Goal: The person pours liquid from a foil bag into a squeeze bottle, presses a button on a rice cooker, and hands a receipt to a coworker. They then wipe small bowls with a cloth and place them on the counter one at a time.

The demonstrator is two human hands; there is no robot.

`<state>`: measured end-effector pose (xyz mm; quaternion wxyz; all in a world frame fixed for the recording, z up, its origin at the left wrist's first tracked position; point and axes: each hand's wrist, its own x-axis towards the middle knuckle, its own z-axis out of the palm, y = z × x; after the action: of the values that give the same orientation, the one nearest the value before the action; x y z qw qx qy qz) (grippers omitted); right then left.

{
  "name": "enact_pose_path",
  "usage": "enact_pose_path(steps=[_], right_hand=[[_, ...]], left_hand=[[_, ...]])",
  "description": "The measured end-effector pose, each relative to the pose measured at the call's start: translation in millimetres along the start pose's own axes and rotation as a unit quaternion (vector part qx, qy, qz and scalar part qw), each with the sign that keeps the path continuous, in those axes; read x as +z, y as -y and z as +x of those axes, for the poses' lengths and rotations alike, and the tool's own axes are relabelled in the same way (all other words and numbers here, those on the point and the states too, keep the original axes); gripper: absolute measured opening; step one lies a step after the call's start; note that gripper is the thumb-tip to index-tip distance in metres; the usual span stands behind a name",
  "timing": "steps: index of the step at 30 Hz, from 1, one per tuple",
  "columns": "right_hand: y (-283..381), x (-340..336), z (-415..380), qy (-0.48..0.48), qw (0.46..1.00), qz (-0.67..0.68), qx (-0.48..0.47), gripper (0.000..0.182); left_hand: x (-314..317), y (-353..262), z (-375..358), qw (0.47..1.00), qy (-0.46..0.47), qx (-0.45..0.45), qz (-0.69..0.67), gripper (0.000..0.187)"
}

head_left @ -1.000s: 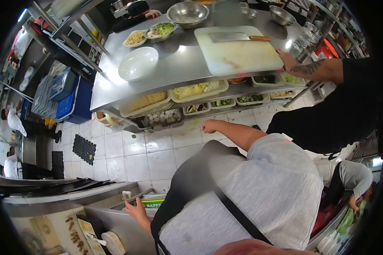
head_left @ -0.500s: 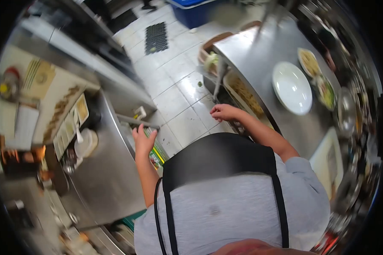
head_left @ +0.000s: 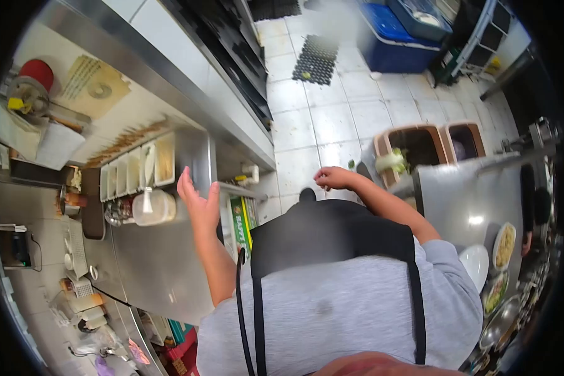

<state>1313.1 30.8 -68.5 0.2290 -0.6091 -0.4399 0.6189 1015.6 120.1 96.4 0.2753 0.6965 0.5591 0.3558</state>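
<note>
Person's two bare hands over a kitchen aisle, seen from the head. The left hand (head_left: 199, 205) is opened wide, thumb apart from the fingers, and no object shows in it. The right hand (head_left: 333, 178) is loosely curled and partly open, likewise with nothing visible in its grasp.

Change: one second ago the view faced the steel table (head_left: 454, 194); it has since swung round, so that the table now lies to the right of the right hand, and the tiled floor (head_left: 332, 128) opens ahead of both. The row of white containers (head_left: 132, 172) and the tub (head_left: 161, 210) with a white spoon (head_left: 147, 199) now appear just left of the left hand, on the steel counter (head_left: 160, 269); half a second ago they appeared farther from it. The green box (head_left: 239, 219) stands just right of the left wrist, below counter height. Whether the left hand touches the counter's edge cannot be told.

Beyond the right hand, ahead and to its right, stand the brown bins (head_left: 446, 143), apart from it.

Significance: the turn appears to bring the body round toward the aisle, with both hands unburdened and no item yet taken up.
</note>
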Motion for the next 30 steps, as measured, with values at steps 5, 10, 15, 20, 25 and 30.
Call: enact_pose_path(steps=[5, 10, 15, 20, 25, 30], right_hand=[[-58.7, -90.8, 48.9, -0.072, 0.994, -0.006, 0.088, 0.025], [-58.2, -160.0, 43.6, -0.181, 0.917, 0.295, 0.199, 0.019], [-138.9, -241.1, 119.9, -0.202, 0.899, 0.315, 0.228, 0.015], [-38.3, -419.4, 264.2, -0.141, 0.917, 0.319, 0.194, 0.024], [161.8, -510.9, 400.4, 0.053, 0.979, 0.193, 0.042, 0.035], [370.2, -445.2, 445.7, 0.175, 0.968, -0.099, -0.153, 0.039]], left_hand=[[13.0, -43.7, 112.1, 0.981, -0.138, 0.136, -0.030, 0.071], [15.4, -96.3, 198.0, 0.922, -0.294, 0.240, 0.073, 0.075], [40.1, -95.6, 251.9, 0.859, -0.419, 0.286, -0.064, 0.077], [57.1, -84.7, 254.9, 0.807, -0.537, 0.233, -0.072, 0.077], [72.0, -86.6, 259.5, 0.749, -0.625, 0.181, -0.127, 0.070], [72.0, -78.8, 257.5, 0.695, -0.694, 0.169, 0.084, 0.048]])
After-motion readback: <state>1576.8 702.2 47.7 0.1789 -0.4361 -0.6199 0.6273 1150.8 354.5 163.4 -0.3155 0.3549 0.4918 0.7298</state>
